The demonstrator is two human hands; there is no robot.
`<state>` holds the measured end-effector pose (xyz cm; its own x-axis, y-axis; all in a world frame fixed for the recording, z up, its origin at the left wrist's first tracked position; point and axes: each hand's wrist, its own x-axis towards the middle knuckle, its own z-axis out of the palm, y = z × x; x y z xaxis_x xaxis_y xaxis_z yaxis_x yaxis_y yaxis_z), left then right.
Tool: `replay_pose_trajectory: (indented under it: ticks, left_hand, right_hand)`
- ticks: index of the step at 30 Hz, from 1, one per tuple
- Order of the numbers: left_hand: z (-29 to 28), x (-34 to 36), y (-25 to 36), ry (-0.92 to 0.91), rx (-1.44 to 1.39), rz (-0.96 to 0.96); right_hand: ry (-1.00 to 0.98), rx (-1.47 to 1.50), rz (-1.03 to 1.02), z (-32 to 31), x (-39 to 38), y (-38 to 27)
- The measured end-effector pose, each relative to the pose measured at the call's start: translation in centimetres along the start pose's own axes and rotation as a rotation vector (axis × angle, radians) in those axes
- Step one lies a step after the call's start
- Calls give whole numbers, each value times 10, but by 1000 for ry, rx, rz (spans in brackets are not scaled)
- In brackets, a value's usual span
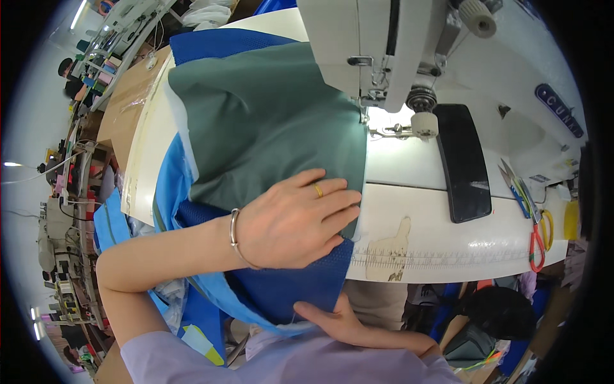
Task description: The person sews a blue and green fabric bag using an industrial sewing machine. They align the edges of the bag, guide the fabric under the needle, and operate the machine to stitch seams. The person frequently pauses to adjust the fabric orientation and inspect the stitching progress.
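A dark green piece of fabric (256, 109) lies on the sewing machine table, its right edge running up to the needle and presser foot (364, 117). Flat on its lower right part rests my left hand (300, 217), open, fingers stretched toward that edge. Blue mesh fabric (281, 288) shows beneath the green and hangs over the table's near edge, bordered by a light blue strip (220, 294). Close to my body, my right hand (336, 320) holds the mesh near its lower right corner, thumb on top; its other fingers are mostly hidden.
The sewing machine (339, 45) stands at the back right, its lamp lit. Right of the needle lie a black phone-like slab (464, 163) and red- and yellow-handled scissors (534, 217). A printed ruler (448, 259) follows the table's front edge. Shelves and other workers are at far left.
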<state>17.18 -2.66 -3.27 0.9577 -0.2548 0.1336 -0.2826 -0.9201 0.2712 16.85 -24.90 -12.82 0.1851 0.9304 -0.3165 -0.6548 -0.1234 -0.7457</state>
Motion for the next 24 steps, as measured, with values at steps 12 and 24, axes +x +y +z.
replay_pose_trajectory:
  ticks: [12, 24]
  left_hand:
    - [3, 30, -47, 112, 79, 29]
    - [-1, 29, -63, 153, 132, 55]
  right_hand:
    - [56, -43, -108, -11, 15, -9]
    - [-64, -672, -276, -27, -10, -17]
